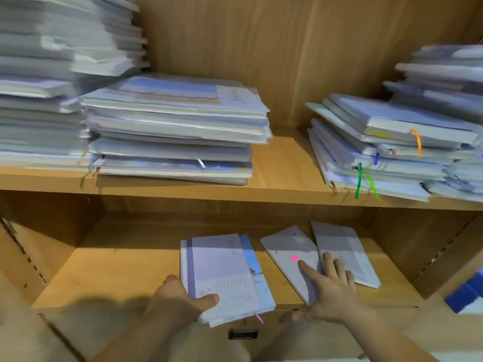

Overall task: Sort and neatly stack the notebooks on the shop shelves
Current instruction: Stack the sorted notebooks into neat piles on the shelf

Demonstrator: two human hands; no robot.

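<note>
We see a small pile of notebooks (224,278) lying on the lower shelf (109,278) of a wooden cabinet, its near end jutting past the shelf's front edge. The top cover is pale lilac with a purple band down its left side and a blue strip on the right. There is faint print on it, too small and soft for us to read. A pink ribbon (259,318) hangs from the pile's near end. The left hand (180,299) grips the pile's near left corner, thumb curled over the cover, the other fingers hidden beneath.

Just to the right, two grey notebooks lie at an angle, side by side and touching. The left grey notebook (285,246) carries a small pink sticker (294,258); the right grey notebook (342,252) shows nothing we can read. The right hand (329,288) rests flat across both, fingers straight and spread, holding nothing, thumb down at the shelf's front edge.

On the upper shelf (282,163) sit plastic-wrapped notebooks: a tall blurred pile (52,74) at far left, a lower pile (172,131) beside it, then, well apart, a skewed pile (379,145) with an orange ribbon (418,142) and green ribbons (359,181) dangling, and a far-right pile (444,74), blurred and cut off. We cannot make out writing on any. Blue boxes (467,293) show at the right edge, partly cut off
</note>
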